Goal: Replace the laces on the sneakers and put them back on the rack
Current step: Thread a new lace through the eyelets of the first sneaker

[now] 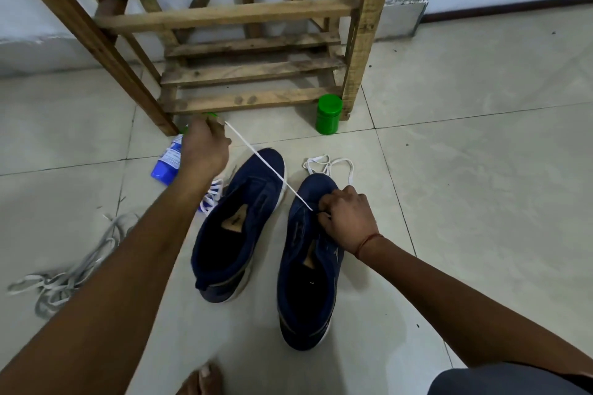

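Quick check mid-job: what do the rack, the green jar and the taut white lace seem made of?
Rack: bare, unfinished wood, rough grain and knots showing. Green jar: probably plastic, smooth with a slight sheen. Taut white lace: flat woven fabric, matte, likely cotton or polyester; the weave is too fine to tell.

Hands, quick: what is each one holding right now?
Left hand: pinches the white lace, pulled taut.
Right hand: fingers curled on the right sneaker at the eyelets, where the lace ends.
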